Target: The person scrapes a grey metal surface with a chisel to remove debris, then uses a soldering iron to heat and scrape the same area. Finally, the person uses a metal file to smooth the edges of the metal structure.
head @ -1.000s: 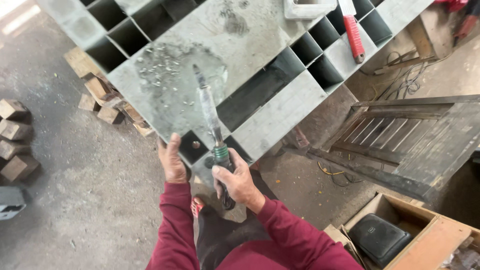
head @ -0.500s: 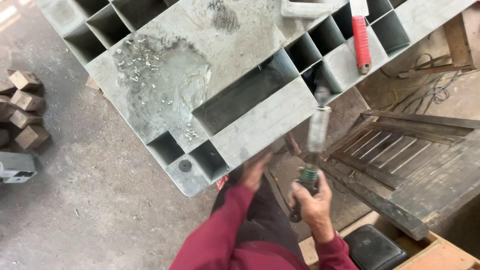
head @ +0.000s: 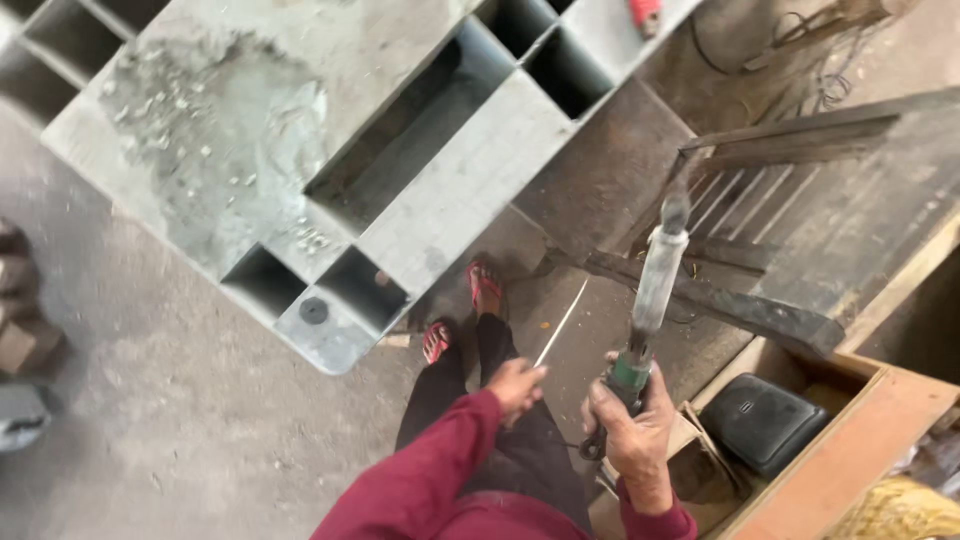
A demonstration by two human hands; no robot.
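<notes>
My right hand grips the green-collared handle of a long pneumatic chisel tool, which points up and away over the floor. My left hand hangs in front of my legs, fingers loosely curled, holding nothing that I can see. Both arms wear dark red sleeves. The grey metal frame with rectangular openings lies on the floor to the upper left, apart from both hands. Metal chips are scattered on its flat plate.
My feet in red sandals stand beside the frame's corner. A dark metal grille lies to the right. A wooden box with a black case sits at lower right. Wooden blocks lie at the left edge.
I have stepped back and to the right, away from the frame. The tool left the plate and swung right with my right hand. My left hand came off the frame.
</notes>
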